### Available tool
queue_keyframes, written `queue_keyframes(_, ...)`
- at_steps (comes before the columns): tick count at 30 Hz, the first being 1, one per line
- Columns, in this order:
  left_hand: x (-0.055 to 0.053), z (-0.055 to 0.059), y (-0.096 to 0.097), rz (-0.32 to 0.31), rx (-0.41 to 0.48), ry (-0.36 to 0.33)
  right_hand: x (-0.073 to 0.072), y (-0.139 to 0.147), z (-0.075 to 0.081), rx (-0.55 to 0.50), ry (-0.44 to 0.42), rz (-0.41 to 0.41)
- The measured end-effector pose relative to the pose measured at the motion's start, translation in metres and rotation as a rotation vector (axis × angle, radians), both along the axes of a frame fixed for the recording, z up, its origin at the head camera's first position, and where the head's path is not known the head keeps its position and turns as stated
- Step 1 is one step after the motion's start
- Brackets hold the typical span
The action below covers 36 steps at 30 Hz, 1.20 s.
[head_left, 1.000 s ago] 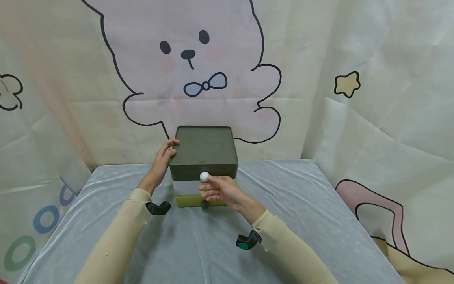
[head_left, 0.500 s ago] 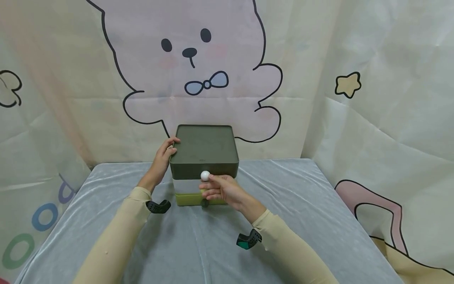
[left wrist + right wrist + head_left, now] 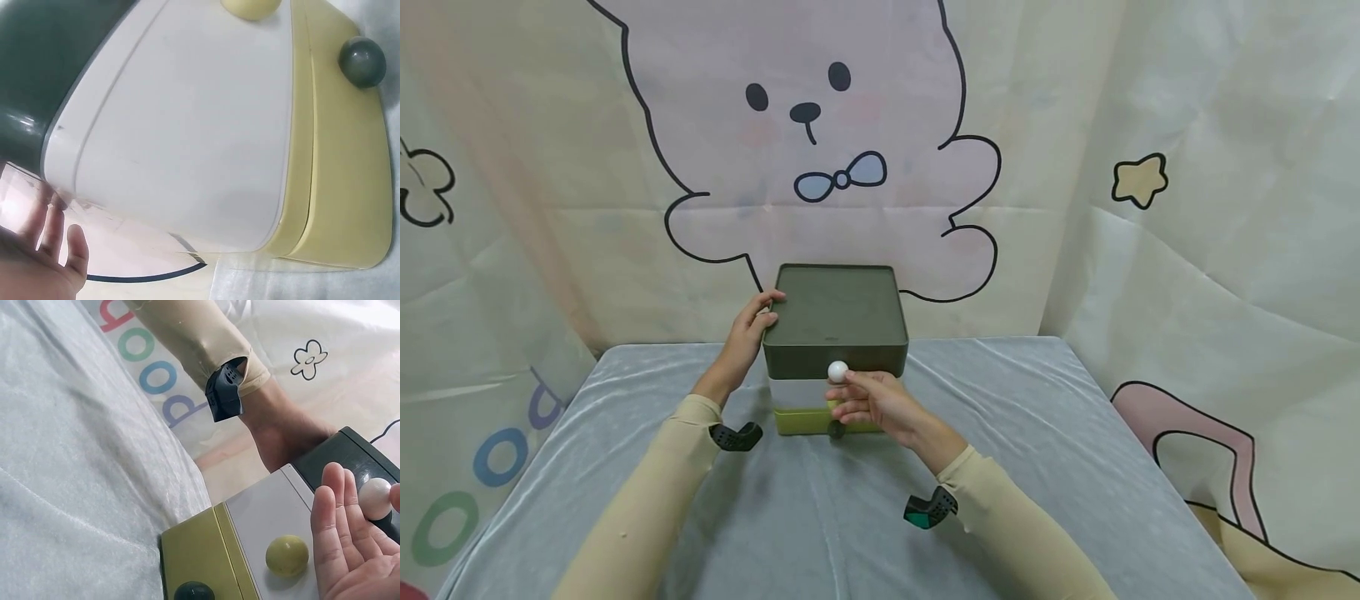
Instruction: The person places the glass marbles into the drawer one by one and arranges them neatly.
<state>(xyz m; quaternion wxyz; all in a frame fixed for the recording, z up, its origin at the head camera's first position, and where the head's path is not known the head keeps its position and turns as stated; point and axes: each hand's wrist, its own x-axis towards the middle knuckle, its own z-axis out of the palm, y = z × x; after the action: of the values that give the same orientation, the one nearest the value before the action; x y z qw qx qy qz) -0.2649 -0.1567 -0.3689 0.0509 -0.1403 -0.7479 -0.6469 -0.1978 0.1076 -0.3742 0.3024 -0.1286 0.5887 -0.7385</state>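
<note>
A small stacked drawer box stands on the table, with a dark green top drawer, a white middle one and a yellow-green bottom one. My left hand rests against its left side, fingertips at the upper edge. With thumb and finger, my right hand pinches the round white knob on the top drawer's front. The other right-hand fingers extend in front of the lower drawers. In the right wrist view a yellow-green knob sits on the white drawer. A dark green knob marks the bottom drawer. All drawers look closed.
A grey-blue velvety cloth covers the table. Behind the box hangs a pale backdrop with a cartoon bear, and a printed side sheet hangs on the right. Each wrist wears a black camera band.
</note>
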Motion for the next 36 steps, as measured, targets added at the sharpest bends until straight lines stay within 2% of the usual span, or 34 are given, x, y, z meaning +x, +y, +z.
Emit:
queue_keyframes(8,0.003,0.004,-0.002,-0.007,-0.016,-0.004,-0.001,0.002,0.001,0.018,0.021,0.007)
queue_keyframes(16,0.009,0.005,-0.002,-0.004,-0.032,-0.038,0.003,0.005,0.000,0.048,0.034,0.014)
queue_keyframes(30,0.011,0.005,-0.002,0.020,-0.034,-0.061,0.004,0.006,0.000,0.037,0.058,0.012)
queue_keyframes(36,0.013,0.007,-0.002,0.033,-0.008,-0.041,0.003,0.009,0.002,0.030,0.092,0.009)
